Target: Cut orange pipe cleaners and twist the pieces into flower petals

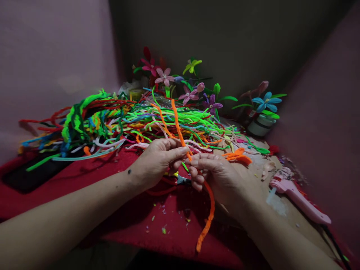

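Both hands pinch orange pipe cleaners in front of my chest, above a red cloth. My left hand is closed on them between thumb and forefinger, with two fuzzy ends sticking up beyond it. Close beside it, almost touching, my right hand grips the same orange strands lower down. One long end hangs in a curve below the right hand. Behind the right wrist lies a folded orange pipe-cleaner piece. The exact join between the strands is hidden by my fingers.
A big heap of many-coloured pipe cleaners spreads behind my hands. Pipe-cleaner flowers stand at the back, and a blue one rises from a jar. A pink glue gun rests at right on cardboard. Scraps dot the red cloth.
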Demonstrator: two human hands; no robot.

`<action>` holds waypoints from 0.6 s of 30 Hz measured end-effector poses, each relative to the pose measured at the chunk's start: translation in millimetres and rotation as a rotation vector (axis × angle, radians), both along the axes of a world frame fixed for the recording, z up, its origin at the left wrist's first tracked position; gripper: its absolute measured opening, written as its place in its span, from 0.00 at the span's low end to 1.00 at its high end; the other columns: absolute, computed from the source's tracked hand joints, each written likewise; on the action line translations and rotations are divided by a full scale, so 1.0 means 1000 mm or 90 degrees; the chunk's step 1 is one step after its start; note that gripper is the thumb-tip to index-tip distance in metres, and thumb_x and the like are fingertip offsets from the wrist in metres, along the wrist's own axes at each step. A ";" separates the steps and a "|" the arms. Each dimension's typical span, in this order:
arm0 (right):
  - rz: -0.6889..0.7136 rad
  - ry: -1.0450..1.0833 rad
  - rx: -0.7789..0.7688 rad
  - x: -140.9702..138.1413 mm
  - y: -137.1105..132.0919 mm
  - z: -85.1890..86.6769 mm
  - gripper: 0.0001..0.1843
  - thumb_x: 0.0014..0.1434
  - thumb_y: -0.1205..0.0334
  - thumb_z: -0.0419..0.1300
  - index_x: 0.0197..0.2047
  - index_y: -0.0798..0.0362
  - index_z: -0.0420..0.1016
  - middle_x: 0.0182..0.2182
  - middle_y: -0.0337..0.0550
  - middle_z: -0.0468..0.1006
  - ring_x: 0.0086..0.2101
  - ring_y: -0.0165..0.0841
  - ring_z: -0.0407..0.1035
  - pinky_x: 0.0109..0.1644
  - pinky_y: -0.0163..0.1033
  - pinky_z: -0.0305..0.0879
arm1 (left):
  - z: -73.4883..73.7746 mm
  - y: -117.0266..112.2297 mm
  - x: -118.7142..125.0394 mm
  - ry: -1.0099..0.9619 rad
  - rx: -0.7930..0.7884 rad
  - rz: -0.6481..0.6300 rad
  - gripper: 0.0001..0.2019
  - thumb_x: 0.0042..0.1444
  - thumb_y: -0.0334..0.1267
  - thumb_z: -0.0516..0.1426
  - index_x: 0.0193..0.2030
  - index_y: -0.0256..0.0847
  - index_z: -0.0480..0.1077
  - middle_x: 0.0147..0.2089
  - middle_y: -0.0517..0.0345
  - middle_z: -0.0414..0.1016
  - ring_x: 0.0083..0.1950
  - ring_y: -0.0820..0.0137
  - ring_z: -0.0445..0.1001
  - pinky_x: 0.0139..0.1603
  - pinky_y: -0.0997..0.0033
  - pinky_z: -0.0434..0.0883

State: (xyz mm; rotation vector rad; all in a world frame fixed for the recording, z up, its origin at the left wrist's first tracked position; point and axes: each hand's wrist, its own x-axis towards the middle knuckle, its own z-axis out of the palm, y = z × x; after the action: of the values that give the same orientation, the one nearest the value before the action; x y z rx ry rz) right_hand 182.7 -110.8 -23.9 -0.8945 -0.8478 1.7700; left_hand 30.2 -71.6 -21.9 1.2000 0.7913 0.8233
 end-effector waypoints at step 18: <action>-0.082 -0.117 0.015 0.008 0.003 0.006 0.07 0.45 0.64 0.63 0.23 0.55 0.69 0.14 0.32 0.67 0.13 0.20 0.51 0.15 0.29 0.43 | 0.018 0.023 -0.036 0.725 0.634 -0.283 0.05 0.52 0.38 0.54 0.34 0.42 0.70 0.32 0.59 0.71 0.30 0.71 0.66 0.30 0.73 0.60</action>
State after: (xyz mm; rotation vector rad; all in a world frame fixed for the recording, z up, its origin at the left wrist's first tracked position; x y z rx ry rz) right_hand 190.5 -107.5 -18.2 -1.0840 -0.9053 1.5802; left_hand -6.0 -48.6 -3.5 2.7215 0.9407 0.0196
